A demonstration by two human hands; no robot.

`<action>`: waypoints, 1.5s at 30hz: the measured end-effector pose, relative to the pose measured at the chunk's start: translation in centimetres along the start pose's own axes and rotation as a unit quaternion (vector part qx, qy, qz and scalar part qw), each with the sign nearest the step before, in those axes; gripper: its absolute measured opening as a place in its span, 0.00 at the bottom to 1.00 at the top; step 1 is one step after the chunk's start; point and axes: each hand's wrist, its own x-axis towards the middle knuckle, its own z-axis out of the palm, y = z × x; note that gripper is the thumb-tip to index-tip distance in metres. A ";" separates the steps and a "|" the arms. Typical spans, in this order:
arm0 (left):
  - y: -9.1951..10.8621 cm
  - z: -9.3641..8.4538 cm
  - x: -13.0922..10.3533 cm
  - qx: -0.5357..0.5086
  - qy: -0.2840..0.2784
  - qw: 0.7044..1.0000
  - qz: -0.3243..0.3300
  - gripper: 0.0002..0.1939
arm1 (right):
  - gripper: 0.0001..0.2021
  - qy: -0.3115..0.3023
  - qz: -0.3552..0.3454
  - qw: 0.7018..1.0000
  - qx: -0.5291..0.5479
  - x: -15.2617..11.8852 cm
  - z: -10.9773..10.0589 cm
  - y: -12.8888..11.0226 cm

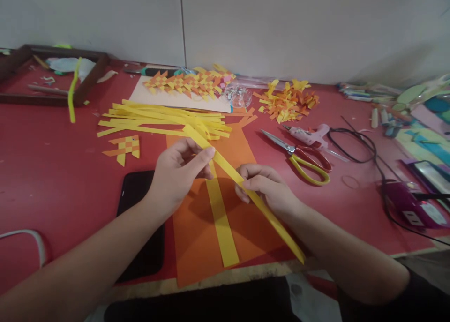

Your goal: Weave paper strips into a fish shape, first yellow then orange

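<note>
A long yellow paper strip [227, 166] slants between my two hands above orange paper sheets [193, 237]. My left hand [179, 169] pinches it near its upper end, thumb on top. Farther down, my right hand [265, 186] grips the same strip between thumb and fingers, and its lower end hangs past the wrist. A second, wider yellow strip [223, 223] lies on the orange paper below; its upper part is hidden behind my left hand. Just beyond my hands is a pile of yellow paper strips [154, 116].
Scissors [295, 153] and a pink glue gun [311, 133] lie right, near a black cable [376, 148]. A phone [140, 219] is under my left forearm. Woven paper fish [190, 84], one single fish [126, 148], paper scraps [290, 99] and a brown frame [94, 78] are around.
</note>
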 end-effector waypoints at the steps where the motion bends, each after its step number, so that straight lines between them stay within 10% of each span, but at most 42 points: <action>1: 0.0 0.0 0.0 -0.003 0.011 1.000 0.011 0.11 | 0.07 0.003 0.001 1.000 -0.006 0.0 0.0 0.0; 10: -0.4 -0.1 -0.5 0.010 -0.157 0.973 -0.171 0.15 | 0.10 0.011 -0.043 0.996 -0.072 0.4 0.5 0.3; 17: -0.4 -0.2 -0.3 -0.042 -0.090 0.985 -0.139 0.11 | 0.09 0.024 -0.046 0.995 -0.081 0.3 0.2 0.3; 26: -0.2 0.2 -0.7 0.066 -0.194 0.962 -0.180 0.11 | 0.07 0.060 -0.117 0.991 -0.034 0.5 0.5 0.7; 45: -0.2 0.4 -0.9 0.070 -0.221 0.955 -0.184 0.11 | 0.09 0.046 -0.125 0.989 -0.060 0.4 0.3 0.6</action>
